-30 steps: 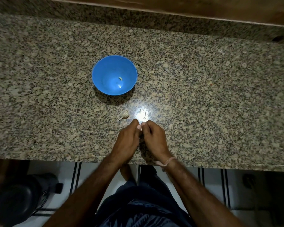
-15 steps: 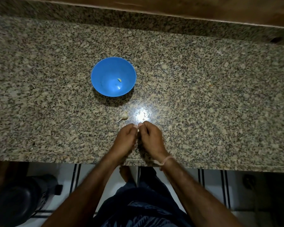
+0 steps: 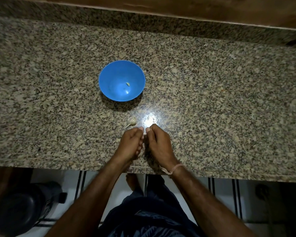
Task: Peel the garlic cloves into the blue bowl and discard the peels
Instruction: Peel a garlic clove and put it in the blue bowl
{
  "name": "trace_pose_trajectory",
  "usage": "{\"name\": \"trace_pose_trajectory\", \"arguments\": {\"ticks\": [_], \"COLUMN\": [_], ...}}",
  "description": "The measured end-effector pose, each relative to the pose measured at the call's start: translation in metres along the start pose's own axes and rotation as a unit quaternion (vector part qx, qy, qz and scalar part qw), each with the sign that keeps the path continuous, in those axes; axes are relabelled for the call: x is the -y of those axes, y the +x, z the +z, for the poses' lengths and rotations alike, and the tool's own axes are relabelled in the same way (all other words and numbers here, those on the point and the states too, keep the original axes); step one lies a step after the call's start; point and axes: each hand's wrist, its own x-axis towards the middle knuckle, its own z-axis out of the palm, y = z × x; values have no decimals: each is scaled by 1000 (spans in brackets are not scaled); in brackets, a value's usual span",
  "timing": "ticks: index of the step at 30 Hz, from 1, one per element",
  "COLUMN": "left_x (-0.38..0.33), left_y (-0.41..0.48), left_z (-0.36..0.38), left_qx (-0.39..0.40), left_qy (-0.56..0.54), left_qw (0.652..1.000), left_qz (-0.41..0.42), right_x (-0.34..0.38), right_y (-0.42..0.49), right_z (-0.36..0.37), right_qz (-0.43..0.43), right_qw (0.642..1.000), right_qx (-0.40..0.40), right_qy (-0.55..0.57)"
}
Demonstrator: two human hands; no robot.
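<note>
A speckled granite countertop [image 3: 212,100] fills most of the view, with a raised granite lip and a wooden surface [image 3: 178,6] along its far edge. Below the near edge is a tiled floor [image 3: 220,194], and a bulky dark object [image 3: 19,207] stands at the lower left, too dim to identify. The blue bowl [image 3: 109,77] sits upright on the counter a little left of centre, well beyond the hands. The left hand [image 3: 131,144] and right hand [image 3: 158,144] are side by side over the near part of the counter. Both have their fingers curled, and the thumbs and fingertips meet to pinch a garlic clove [image 3: 144,133] between them. Only a small pale sliver of it shows. A thin thread band [image 3: 173,169] circles the right wrist. A small garlic head [image 3: 132,120] with a short stem lies on the counter between the hands and the bowl. It is just beyond the left fingertips and apart from the bowl. One peeled clove [image 3: 127,84] lies inside the bowl, right of its middle.
</note>
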Motion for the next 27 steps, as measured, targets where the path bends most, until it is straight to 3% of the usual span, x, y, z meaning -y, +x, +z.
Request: {"name": "trace_pose_trajectory", "arguments": {"ticks": [2, 10, 16, 20, 22, 23, 24, 25, 26, 27], "left_x": [1, -3, -9, -7, -9, -9, -9, -8, -7, -6], "left_y": [3, 3, -5, -3, -6, -8, -7, -3, 0, 3], "left_z": [-3, -5, 0, -1, -2, -2, -2, -4, -7, -10], "left_qx": [-19, 15, -3, -21, -16, -3, 14, 30, 46, 65], "left_qy": [57, -39, 12, 58, 72, 66, 41, -4, -65, -125], "left_qw": [998, 998, 997, 991, 988, 990, 995, 999, 994, 977], "left_qz": [36, -47, 71, 115, 134, 123, 84, 16, -75, -159], "right_x": [-6, -10, -7, 3, 5, 5, 4, 2, -3, -5], "right_y": [4, 3, 6, 4, 5, 7, 8, 10, 12, 13], "right_z": [-3, -5, -6, -6, -8, -10, -12, -14, -14, -15], "right_qz": [-7, -59, -87, 57, 181, 216, 208, 148, 45, -68], "right_qw": [1000, 998, 995, 982, 923, 904, 914, 952, 985, 983], "right_qx": [8, 13, 30, 87, 146, 171, 182, 178, 159, 132], "right_qy": [2, 8, -24, 156, 305, 327, 298, 200, 47, -108]}}
